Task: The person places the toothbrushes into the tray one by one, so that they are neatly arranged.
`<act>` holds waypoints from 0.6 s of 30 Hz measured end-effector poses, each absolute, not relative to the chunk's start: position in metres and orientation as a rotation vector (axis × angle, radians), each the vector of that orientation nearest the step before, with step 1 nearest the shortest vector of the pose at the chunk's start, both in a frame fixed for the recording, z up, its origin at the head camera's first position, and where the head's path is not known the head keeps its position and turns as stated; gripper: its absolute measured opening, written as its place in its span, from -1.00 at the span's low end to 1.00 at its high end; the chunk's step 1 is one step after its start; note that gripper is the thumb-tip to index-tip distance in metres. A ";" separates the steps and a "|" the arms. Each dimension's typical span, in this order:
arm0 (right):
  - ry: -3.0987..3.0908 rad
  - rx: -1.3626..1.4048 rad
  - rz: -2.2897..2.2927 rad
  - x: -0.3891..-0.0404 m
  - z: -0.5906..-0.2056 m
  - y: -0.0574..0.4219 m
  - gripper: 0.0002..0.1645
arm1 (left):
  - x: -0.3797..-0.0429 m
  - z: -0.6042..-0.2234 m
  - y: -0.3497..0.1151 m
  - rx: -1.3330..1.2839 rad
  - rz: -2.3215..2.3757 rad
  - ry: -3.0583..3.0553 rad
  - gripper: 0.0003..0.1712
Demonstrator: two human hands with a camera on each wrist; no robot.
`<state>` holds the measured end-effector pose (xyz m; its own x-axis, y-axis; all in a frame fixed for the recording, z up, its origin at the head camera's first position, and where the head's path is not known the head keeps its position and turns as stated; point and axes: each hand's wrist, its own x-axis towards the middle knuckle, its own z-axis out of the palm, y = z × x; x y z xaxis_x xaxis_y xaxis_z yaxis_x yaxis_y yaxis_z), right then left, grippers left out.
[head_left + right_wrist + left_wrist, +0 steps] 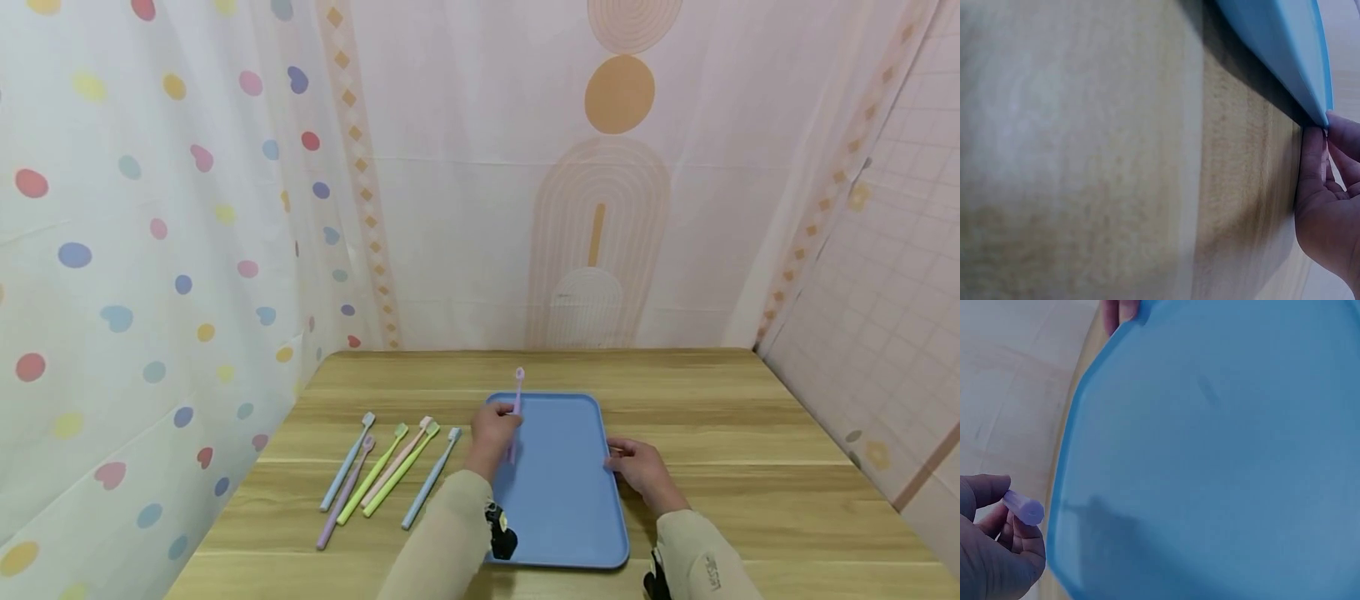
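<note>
A light purple toothbrush point(518, 398) is pinched between the thumb and fingers of the person's left hand point(495, 435), its head pointing away from the person and its handle end showing below the hand. It is over the far left part of a blue tray point(562, 500), with the head reaching past the tray's far edge; a shadow on the tray in the left wrist view suggests the hand is raised, though how far is hard to tell. The right hand point(641, 471) grips the tray's right edge, thumb above and fingers against its underside. No other brush shows on the tray. To its left, six more toothbrushes lie on the wooden table point(750, 467), heads away from the person: a blue one point(345, 467), a darker purple one point(343, 500), two yellow-green ones with a pink one between them, and a light blue one nearest the tray. Patterned curtains point(465, 233) hang behind and at the sides. The step in hand appears to be placing the first brush; the next move likely calls for lowering it flat inside the rim and loosening the left fingers while the right hand steadies the tray.
</note>
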<state>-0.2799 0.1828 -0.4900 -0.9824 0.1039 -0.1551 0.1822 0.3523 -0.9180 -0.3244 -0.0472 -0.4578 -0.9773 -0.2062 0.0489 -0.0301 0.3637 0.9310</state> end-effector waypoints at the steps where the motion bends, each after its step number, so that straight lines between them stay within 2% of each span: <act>1: 2.522 0.265 -1.730 -0.280 -0.490 0.183 -0.50 | -0.322 -0.459 -0.042 0.205 -1.676 -2.457 -0.74; 18: 2.538 0.270 -1.726 -0.280 -0.490 0.182 -0.51 | -0.296 -0.478 0.027 0.311 -1.770 -2.347 -0.85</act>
